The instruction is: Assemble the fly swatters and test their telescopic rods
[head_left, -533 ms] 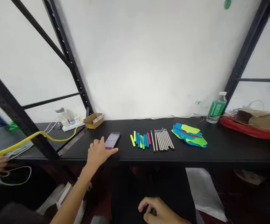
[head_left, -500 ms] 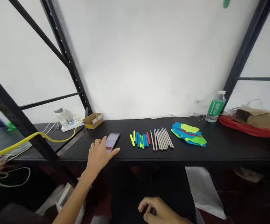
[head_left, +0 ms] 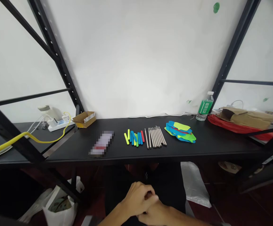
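Note:
My left hand (head_left: pixel 139 196) and my right hand (head_left: pixel 155 214) rest together over my lap, below the front edge of the black table (head_left: pixel 122 153). The left lies across the right with its fingers curled, and no object shows in either. Part of the right hand's fingers is hidden beneath the left. On the table a phone (head_left: pixel 103 142), its picture blurred into blocks, lies apart from both hands. Right of it are several yellow, blue, green and red sticks (head_left: pixel 134 138), a row of slim grey pen-like rods (head_left: pixel 154 137) and a pile of coloured flat cut-outs (head_left: pixel 180 131).
A small cardboard box (head_left: pixel 84 120) stands at the back left, a water bottle (head_left: pixel 205 106) at the back right. Beyond lie a red bag with cardboard (head_left: pixel 247 121) and, leftward, a yellow cable (head_left: pixel 32 137) and power strip (head_left: pixel 61 123). Black shelf posts (head_left: pixel 63 75) flank the table.
My left hand has left the phone and come back to my lap, onto my right hand. The view has shifted a little to the right. Another person's hand at far left is gone from view.

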A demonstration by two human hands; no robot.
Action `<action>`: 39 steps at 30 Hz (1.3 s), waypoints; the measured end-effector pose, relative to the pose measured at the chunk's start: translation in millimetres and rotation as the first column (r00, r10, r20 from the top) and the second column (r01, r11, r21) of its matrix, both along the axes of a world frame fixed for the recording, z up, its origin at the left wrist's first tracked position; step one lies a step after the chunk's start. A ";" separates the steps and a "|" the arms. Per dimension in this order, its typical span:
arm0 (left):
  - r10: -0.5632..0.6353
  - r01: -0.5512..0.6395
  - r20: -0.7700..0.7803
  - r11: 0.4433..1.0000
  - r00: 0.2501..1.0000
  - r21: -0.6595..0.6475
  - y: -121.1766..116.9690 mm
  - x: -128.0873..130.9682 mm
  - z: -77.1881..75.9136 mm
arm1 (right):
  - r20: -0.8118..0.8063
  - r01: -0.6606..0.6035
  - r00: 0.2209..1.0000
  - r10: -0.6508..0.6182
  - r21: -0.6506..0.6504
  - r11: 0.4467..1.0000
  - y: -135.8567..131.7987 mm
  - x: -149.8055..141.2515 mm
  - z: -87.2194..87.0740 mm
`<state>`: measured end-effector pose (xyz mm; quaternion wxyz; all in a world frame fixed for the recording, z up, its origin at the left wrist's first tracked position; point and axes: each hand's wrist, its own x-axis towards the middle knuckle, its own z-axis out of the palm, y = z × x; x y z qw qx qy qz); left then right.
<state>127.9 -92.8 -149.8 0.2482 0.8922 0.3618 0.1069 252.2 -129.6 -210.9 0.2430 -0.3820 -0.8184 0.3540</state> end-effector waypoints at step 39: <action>0.850 -0.744 -0.018 0.471 0.527 0.474 111.4 -149.1 108.8 | 0.065 0.098 0.993 -0.096 -0.022 0.995 -3.9 -4.4 20.0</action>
